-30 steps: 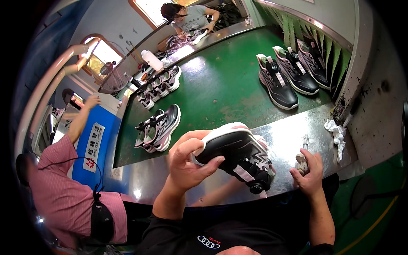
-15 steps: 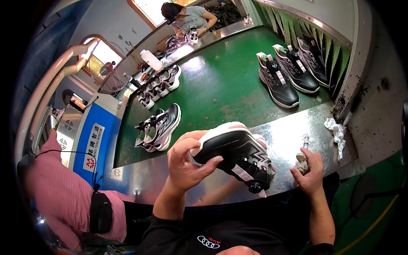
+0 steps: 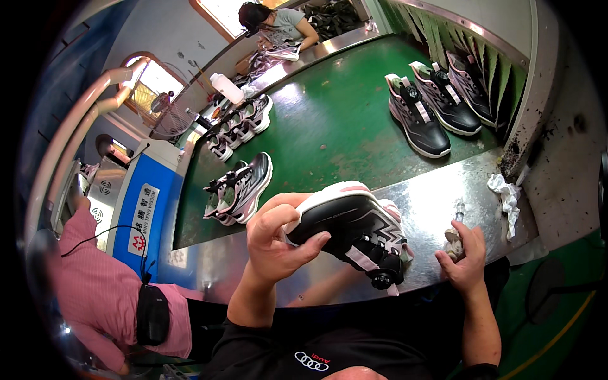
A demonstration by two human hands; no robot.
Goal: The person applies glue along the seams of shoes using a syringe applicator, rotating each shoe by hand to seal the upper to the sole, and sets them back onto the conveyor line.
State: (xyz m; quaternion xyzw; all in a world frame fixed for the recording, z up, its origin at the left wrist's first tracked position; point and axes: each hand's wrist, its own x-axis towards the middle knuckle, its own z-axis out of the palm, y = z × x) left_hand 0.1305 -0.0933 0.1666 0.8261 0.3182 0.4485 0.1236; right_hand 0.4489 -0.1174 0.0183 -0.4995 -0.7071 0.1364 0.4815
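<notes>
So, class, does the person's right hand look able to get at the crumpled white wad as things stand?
Probably yes: the crumpled white wad lies on the metal ledge just beyond the right hand, with nothing visible blocking the way, though that hand holds a small pale object.

A green work surface [image 3: 316, 145] carries three black-and-pink shoes [image 3: 447, 104] side by side at its right end, a pair of similar shoes [image 3: 251, 189] near its left front corner and a close row of more [image 3: 246, 125] beyond them, while its near steel ledge [image 3: 415, 196] bears a crumpled white wad [image 3: 506, 193]
</notes>
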